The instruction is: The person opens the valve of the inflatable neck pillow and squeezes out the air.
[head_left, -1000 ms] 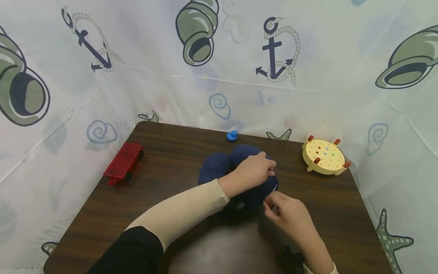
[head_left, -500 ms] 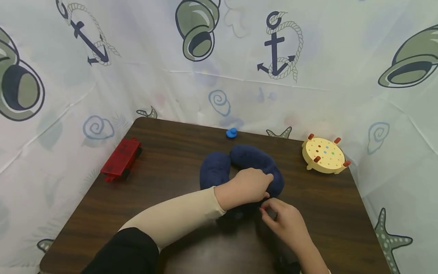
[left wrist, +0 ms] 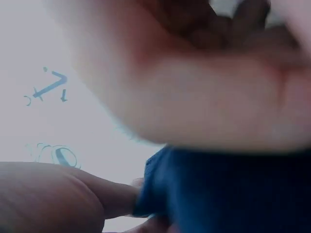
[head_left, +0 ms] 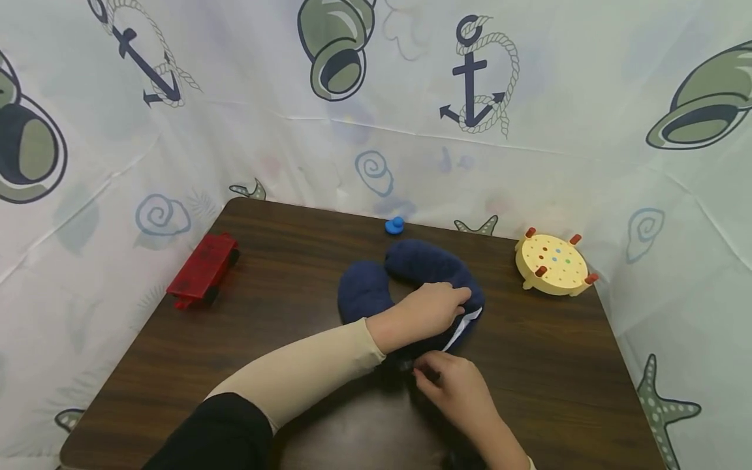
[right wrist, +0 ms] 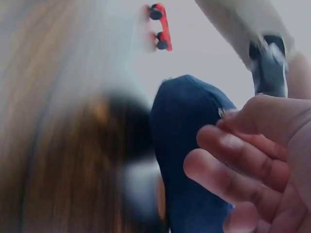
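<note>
A navy blue U-shaped neck pillow [head_left: 431,261] lies near the middle of the table. My left hand [head_left: 420,316] reaches across it and grips its right side. Along the pillow's outer right edge a white strip [head_left: 464,326] shows through a parted zipper. At the near edge my right hand [head_left: 455,388] pinches the small metal zipper pull [right wrist: 221,113] between thumb and index finger, its other fingers loosely bent. In the left wrist view the pillow's blue fabric [left wrist: 209,189] sits below my blurred hand; the left fingertips are partly hidden.
On the brown table [head_left: 282,261], a red toy wagon [head_left: 202,271] stands at the left. A small blue knobbed piece [head_left: 395,225] is at the back edge. A round yellow toy with red pegs [head_left: 553,264] sits at the back right. A patterned curtain [head_left: 264,65] encloses the table.
My right hand has slid left and toward me along the pillow's edge, exposing a longer white strip. The left hand has shifted slightly down on the pillow.
</note>
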`<action>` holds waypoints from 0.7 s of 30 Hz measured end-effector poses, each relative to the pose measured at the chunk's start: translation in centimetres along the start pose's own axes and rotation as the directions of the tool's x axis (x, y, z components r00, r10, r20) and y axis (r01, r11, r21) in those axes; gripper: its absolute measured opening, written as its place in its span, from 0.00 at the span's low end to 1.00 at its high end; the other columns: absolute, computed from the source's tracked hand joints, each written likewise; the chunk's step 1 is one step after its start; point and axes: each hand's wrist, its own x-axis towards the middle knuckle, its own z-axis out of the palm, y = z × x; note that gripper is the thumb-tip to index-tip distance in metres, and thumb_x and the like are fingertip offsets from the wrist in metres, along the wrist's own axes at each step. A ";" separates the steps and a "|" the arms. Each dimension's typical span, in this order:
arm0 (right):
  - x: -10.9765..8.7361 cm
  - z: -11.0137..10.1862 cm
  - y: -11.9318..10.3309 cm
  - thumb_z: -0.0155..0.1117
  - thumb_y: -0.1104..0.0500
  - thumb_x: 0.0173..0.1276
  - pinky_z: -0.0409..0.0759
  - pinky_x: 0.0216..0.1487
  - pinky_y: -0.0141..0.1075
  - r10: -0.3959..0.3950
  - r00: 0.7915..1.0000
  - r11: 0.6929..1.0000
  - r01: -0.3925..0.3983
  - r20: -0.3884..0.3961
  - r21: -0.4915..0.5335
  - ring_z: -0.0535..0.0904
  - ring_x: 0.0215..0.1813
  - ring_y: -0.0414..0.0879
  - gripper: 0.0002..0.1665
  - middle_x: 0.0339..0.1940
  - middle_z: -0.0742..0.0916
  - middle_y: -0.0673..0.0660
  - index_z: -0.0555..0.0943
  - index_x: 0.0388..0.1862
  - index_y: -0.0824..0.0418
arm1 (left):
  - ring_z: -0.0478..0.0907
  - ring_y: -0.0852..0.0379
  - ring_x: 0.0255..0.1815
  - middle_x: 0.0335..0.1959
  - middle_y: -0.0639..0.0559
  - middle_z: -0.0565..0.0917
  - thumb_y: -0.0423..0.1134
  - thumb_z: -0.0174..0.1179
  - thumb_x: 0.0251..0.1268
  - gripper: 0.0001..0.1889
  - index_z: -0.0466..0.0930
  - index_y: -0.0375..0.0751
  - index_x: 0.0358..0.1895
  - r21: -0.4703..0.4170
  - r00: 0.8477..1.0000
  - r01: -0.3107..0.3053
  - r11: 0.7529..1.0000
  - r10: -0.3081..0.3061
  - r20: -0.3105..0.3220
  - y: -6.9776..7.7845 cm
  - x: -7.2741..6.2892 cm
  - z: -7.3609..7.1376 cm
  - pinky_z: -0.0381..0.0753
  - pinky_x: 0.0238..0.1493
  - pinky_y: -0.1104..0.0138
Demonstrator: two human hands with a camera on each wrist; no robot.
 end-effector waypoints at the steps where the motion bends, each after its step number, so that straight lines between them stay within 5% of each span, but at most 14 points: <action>1: 0.0 -0.1 0.2 0.84 0.63 0.61 0.80 0.33 0.25 0.023 1.000 1.000 -0.022 -0.004 0.022 0.80 0.30 0.27 0.14 0.31 0.89 0.37 0.87 0.34 0.46 | 0.82 0.58 0.35 0.35 0.52 0.83 0.44 0.57 0.88 0.06 0.79 0.49 0.50 -0.013 1.000 0.009 1.000 -0.008 0.016 -0.1 -0.1 -0.2 0.76 0.36 0.69; 4: -0.1 -0.5 0.6 0.84 0.63 0.63 0.79 0.32 0.26 0.051 0.999 0.997 -0.051 -0.007 0.063 0.79 0.30 0.29 0.14 0.33 0.90 0.38 0.88 0.36 0.45 | 0.82 0.58 0.33 0.35 0.52 0.84 0.50 0.60 0.85 0.11 0.79 0.47 0.52 -0.022 0.994 0.067 0.997 -0.065 0.088 -0.2 -0.6 -1.2 0.77 0.35 0.68; 7: -0.3 -0.6 0.8 0.83 0.63 0.64 0.73 0.29 0.22 0.074 0.997 0.994 -0.071 -0.035 0.081 0.72 0.26 0.27 0.14 0.34 0.90 0.38 0.87 0.37 0.46 | 0.85 0.57 0.37 0.39 0.52 0.88 0.61 0.63 0.80 0.21 0.82 0.48 0.55 0.032 0.967 0.131 0.991 -0.134 0.217 -0.2 -1.3 -2.0 0.82 0.38 0.64; 10: -0.4 -0.4 0.7 0.82 0.64 0.63 0.71 0.29 0.20 0.088 0.993 0.994 -0.082 -0.081 0.071 0.74 0.25 0.29 0.14 0.34 0.90 0.39 0.87 0.36 0.46 | 0.82 0.59 0.33 0.34 0.57 0.85 0.61 0.64 0.79 0.17 0.84 0.52 0.46 0.057 0.951 0.103 0.993 -0.115 0.288 -0.3 -1.7 -1.9 0.80 0.35 0.65; 13: -0.5 0.1 0.4 0.83 0.65 0.61 0.73 0.31 0.21 0.080 0.989 0.996 -0.075 -0.121 0.045 0.80 0.28 0.32 0.14 0.34 0.90 0.39 0.87 0.36 0.47 | 0.75 0.60 0.26 0.25 0.58 0.77 0.50 0.64 0.82 0.14 0.79 0.53 0.34 -0.015 0.968 0.065 0.998 -0.060 0.243 -0.4 -1.9 -1.5 0.72 0.30 0.68; 16: -0.4 0.8 -0.1 0.83 0.65 0.61 0.78 0.34 0.24 0.044 0.990 0.999 -0.044 -0.133 0.003 0.85 0.32 0.33 0.13 0.34 0.91 0.41 0.88 0.36 0.48 | 0.74 0.61 0.25 0.24 0.57 0.75 0.45 0.61 0.85 0.14 0.76 0.52 0.32 -0.092 0.987 0.073 0.993 -0.058 0.153 -0.6 -1.9 -1.0 0.71 0.30 0.70; 21: 0.0 1.7 -0.8 0.84 0.64 0.62 0.83 0.38 0.28 0.028 0.992 0.999 -0.031 -0.125 -0.025 0.87 0.35 0.32 0.12 0.34 0.91 0.41 0.89 0.36 0.49 | 0.79 0.60 0.21 0.26 0.54 0.79 0.44 0.57 0.87 0.14 0.72 0.51 0.34 -0.219 0.984 0.141 0.965 -0.114 0.133 -1.1 -2.1 -0.4 0.77 0.26 0.70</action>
